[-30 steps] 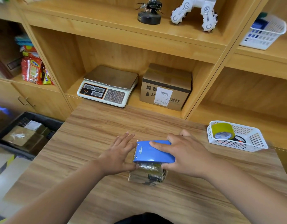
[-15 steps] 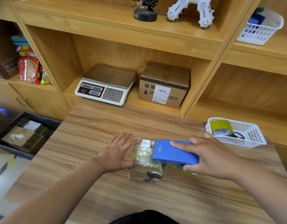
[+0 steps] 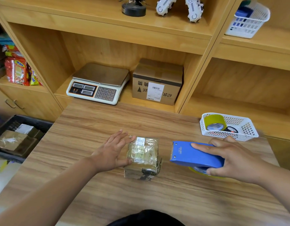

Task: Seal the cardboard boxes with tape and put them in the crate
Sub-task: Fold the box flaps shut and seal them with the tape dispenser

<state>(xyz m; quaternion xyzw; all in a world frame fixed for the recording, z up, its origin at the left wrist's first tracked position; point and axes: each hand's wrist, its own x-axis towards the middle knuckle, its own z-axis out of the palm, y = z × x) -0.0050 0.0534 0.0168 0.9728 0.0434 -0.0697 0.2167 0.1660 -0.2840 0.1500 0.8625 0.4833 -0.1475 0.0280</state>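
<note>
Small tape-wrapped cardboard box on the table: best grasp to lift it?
From above, across the left and right walls of the small tape-wrapped cardboard box: it sits flat, the left hand touches its left wall, and its right wall is free, the blue tape dispenser standing apart.

Small brown cardboard box under glossy clear tape; bears black print low on its side and pale labels on top. Right of that box, bright blue plastic tape dispenser, a rim of yellow beneath it. Under the box, tan wooden table top streaked with darker brown grain. Beyond and right of the box, white lattice plastic basket with an olive-yellow tape roll. Far left of the box, black plastic crate. Straight beyond the box, white weighing scale with an orange-edged black panel and grey keys.
</note>
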